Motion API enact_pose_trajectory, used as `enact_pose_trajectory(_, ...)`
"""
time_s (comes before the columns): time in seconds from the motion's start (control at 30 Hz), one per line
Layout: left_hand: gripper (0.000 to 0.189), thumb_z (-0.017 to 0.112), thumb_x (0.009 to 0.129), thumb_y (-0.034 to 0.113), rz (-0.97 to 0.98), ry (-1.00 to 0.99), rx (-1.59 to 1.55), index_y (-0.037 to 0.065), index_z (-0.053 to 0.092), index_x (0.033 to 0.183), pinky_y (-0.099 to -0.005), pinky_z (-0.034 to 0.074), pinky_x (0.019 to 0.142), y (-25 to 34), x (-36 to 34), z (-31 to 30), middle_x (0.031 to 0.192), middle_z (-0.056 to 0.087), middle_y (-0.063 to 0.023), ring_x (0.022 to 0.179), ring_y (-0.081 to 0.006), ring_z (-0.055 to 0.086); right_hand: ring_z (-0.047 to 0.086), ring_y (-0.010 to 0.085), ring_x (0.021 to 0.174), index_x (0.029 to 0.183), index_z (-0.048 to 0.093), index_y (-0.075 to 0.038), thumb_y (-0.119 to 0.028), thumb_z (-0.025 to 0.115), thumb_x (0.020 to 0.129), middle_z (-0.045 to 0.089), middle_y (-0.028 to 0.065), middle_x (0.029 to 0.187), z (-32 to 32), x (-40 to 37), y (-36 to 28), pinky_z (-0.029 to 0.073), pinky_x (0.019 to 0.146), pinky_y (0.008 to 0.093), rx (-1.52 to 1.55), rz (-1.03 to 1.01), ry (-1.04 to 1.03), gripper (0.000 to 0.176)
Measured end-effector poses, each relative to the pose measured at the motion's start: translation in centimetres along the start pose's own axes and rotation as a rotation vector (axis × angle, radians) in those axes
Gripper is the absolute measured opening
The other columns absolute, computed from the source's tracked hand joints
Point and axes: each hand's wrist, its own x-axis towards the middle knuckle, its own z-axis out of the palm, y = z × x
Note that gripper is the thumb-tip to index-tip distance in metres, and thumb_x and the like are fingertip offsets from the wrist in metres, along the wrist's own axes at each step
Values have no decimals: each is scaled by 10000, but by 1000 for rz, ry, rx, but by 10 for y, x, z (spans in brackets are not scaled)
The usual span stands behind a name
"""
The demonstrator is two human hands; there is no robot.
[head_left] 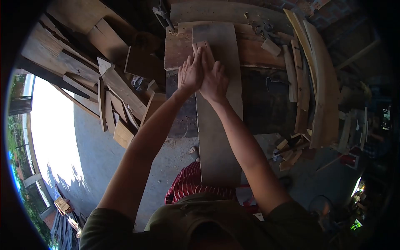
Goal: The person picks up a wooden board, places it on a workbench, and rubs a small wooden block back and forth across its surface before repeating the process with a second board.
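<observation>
A long grey-brown plank (220, 137) lies lengthwise across the workbench and reaches back toward my body. On its far part rests a small reddish wooden block (203, 44), its underside hidden. My left hand (191, 75) presses on the block's left side, fingers pointing away from me. Close beside it, my right hand (215, 81) grips the block from the right, its thumb side against the left hand. Both arms are stretched forward, and the hands cover most of the block.
The workbench (266, 100) has a dark near section. A metal clamp (161, 14) stands at its far left corner. Curved boards (321, 91) lean along the right, with offcuts (289, 154) on the floor below. Stacked timber (121, 83) crowds the left side.
</observation>
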Motion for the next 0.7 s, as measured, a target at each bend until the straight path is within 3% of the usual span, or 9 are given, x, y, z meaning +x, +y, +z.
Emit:
enact_pose_trajectory(0.1,764,448,939,283,-13,7,-142,55,56,1555,-424,386,935,22,-112,20,1203,520,-177,1111,-328,525,541,296,809,1481,365,-121,-213,642,806,478,151,927,-28,-105,0,475,630,393,-121,-22,32,736)
enact_pose_trajectory(0.17,765,460,938,281,-37,-99,-154,-11,86,1537,-413,386,917,38,-176,22,1178,524,-179,1072,-323,531,543,283,765,1476,378,-146,-246,638,815,468,139,906,-44,-168,-2,475,600,383,-202,-9,-2,718)
enact_pose_trajectory(0.27,755,466,940,267,-57,-114,-167,-19,97,1534,-407,395,894,52,-240,39,1140,533,-162,1034,-306,542,549,285,765,1465,393,-168,-283,637,826,460,133,886,-70,-227,-4,483,575,388,-241,33,-135,694)
enact_pose_trajectory(0.33,760,468,937,265,-56,-111,-175,-19,94,1534,-406,397,890,56,-237,36,1133,537,-158,1028,-301,545,553,298,781,1478,369,-150,-275,644,825,463,148,916,-75,-224,0,485,610,397,-249,1,-169,719)
enact_pose_trajectory(0.4,778,474,923,252,-46,-155,-160,-22,80,1535,-404,403,887,54,-216,33,1112,548,-146,1010,-289,554,556,312,798,1490,345,-132,-267,651,824,467,163,945,-68,-204,5,486,644,405,-237,-21,-214,745)
enact_pose_trajectory(0.47,784,476,922,253,-35,-158,-183,-28,73,1532,-409,393,917,53,-169,26,1158,540,-166,1057,-310,541,560,277,723,1455,404,-171,-300,654,826,458,135,893,-54,-161,15,506,565,395,-188,-8,-65,689)
enact_pose_trajectory(0.5,790,478,921,253,-13,-164,-208,-33,66,1530,-414,384,948,52,-140,22,1203,533,-186,1103,-331,527,577,281,740,1460,391,-170,-301,656,827,464,139,903,-49,-134,19,517,565,397,-187,34,-105,698)
enact_pose_trajectory(0.6,751,435,940,283,-23,-133,-181,54,66,1551,-417,370,1005,59,-37,13,1322,505,-199,1221,-342,495,620,324,820,1481,329,-175,-302,657,831,481,158,963,-35,-37,37,549,567,404,-147,58,-71,739)
enact_pose_trajectory(0.7,690,373,972,364,-1,-42,-119,149,85,1561,-432,357,1035,63,85,17,1366,502,-155,1254,-324,498,628,377,868,1501,230,-207,-366,640,853,482,202,1087,-8,72,67,563,674,457,-140,77,-16,784)
